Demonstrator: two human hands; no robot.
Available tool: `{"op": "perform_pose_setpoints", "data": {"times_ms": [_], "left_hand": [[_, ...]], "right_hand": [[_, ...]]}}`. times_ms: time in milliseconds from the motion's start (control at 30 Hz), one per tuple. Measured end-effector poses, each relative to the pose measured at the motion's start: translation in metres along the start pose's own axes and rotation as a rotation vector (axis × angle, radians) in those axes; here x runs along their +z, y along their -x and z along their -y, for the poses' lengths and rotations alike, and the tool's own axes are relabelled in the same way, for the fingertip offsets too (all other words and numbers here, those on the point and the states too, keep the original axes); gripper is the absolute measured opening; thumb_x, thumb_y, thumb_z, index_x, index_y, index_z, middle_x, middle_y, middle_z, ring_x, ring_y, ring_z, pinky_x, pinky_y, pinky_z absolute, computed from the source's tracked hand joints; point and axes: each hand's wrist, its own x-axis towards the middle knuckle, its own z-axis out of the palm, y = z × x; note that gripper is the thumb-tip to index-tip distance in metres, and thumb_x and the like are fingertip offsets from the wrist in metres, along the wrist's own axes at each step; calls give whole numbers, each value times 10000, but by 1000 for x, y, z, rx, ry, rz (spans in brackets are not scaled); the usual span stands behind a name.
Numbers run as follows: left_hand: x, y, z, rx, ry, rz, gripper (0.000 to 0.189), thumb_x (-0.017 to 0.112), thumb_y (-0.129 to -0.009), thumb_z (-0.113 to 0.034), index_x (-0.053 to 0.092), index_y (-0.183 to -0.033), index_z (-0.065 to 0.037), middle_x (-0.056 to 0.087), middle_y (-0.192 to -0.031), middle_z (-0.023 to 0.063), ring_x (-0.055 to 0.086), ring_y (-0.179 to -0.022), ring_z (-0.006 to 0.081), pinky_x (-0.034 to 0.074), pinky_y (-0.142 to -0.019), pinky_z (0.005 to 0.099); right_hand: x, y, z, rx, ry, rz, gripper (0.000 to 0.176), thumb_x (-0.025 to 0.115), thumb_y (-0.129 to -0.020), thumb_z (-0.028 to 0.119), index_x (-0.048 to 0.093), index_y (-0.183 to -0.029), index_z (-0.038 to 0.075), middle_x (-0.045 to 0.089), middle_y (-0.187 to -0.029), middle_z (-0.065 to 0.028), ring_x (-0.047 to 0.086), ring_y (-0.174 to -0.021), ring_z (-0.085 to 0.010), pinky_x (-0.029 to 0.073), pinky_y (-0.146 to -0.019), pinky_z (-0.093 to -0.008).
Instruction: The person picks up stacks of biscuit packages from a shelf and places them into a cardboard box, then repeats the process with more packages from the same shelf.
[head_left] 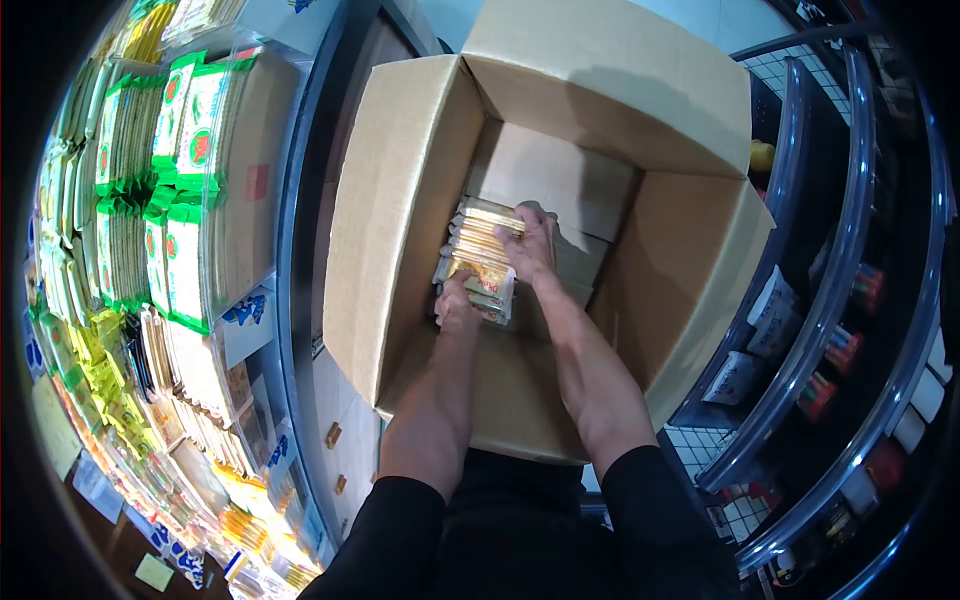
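Inside an open cardboard box (615, 118), a row of flat yellow-and-white packets (484, 247) lies against the left wall. My left hand (458, 303) is closed at the near left end of the row, with a finger over the front packet. At the right side of the same packets is my right hand (533, 243), its fingers bent and pressed against their edges. The packets sit between both hands. Their undersides and some of my fingertips are hidden.
Lit shelves on the left hold several rows of green-and-white packets (183, 250) and yellow-green packets (108, 362). Dark shelves with curved rails (845, 250) stand close on the right, holding white packages (773, 305). The box flaps spread outward between the two.
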Motion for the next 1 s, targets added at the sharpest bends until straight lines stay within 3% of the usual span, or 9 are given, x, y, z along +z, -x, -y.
{"op": "perform_pose_setpoints", "data": {"times_ms": [133, 200, 567, 700, 733, 800, 867, 933, 1000], "left_hand": [[3, 11, -2, -12, 61, -95, 563, 765, -671, -172, 547, -1143, 44, 581, -1121, 124, 616, -908, 259, 550, -746, 441], [4, 14, -4, 54, 307, 140, 547, 767, -706, -177, 533, -1147, 49, 582, -1115, 127, 613, -919, 271, 541, -776, 446], [21, 11, -11, -42, 388, 284, 434, 720, -761, -64, 509, -1120, 55, 592, -1074, 150, 614, -892, 301, 537, -773, 464], [17, 26, -13, -35, 236, 303, 462, 591, -854, -214, 455, -1265, -55, 521, -1249, 130, 497, -1148, 318, 386, -964, 530], [19, 30, -12, -35, 236, 310, 462, 591, -854, -214, 455, -1265, -55, 521, -1249, 130, 497, -1148, 318, 386, -964, 530], [25, 52, -18, 13, 301, 240, 395, 706, -755, -54, 533, -1093, 55, 600, -1058, 141, 615, -900, 281, 532, -791, 438], [38, 67, -25, 38, 325, 321, 436, 717, -744, -65, 525, -1122, 39, 597, -1065, 140, 608, -921, 280, 523, -806, 445], [54, 77, -35, 89, 216, 416, 503, 618, -830, -211, 446, -1277, -57, 480, -1295, 136, 451, -1196, 318, 336, -997, 545], [70, 82, -48, 102, 214, 472, 518, 621, -836, -223, 432, -1290, -59, 470, -1305, 138, 446, -1199, 318, 326, -1002, 549]], "right_hand": [[-10, 9, 21, -60, 309, -26, 488, 689, -744, 309, 516, -1177, 164, 413, -1249, -165, 396, -1184, -344, 361, -993, -420], [-9, 6, 20, -273, 413, -2, 494, 677, -750, 287, 511, -1188, 132, 447, -1251, -143, 390, -1195, -328, 346, -1002, -423], [-19, -9, 26, -339, 318, 239, 618, 718, -698, 224, 481, -1248, 71, 492, -1231, -133, 420, -1158, -322, 350, -1002, -390], [-27, -8, 28, -347, 311, 247, 634, 738, -667, 164, 489, -1243, 70, 495, -1228, -134, 431, -1147, -330, 350, -1003, -394], [-29, -6, 28, -352, 311, 254, 626, 735, -669, 160, 493, -1238, 68, 497, -1227, -134, 435, -1143, -332, 349, -1004, -397], [-41, -2, 39, -373, 296, 209, 620, 726, -662, 142, 498, -1234, 70, 505, -1222, -131, 436, -1149, -330, 352, -1004, -391], [-54, -7, 51, -412, 316, 135, 628, 714, -652, 128, 497, -1239, 78, 499, -1232, -125, 431, -1161, -320, 354, -1008, -378], [-67, -17, 62, -435, 333, 115, 640, 703, -647, 120, 491, -1249, 82, 495, -1237, -121, 427, -1171, -314, 356, -1010, -365], [-70, -37, 69, -503, 304, 25, 638, 703, -648, 115, 492, -1249, 81, 505, -1227, -117, 430, -1172, -308, 351, -1018, -363]]}}
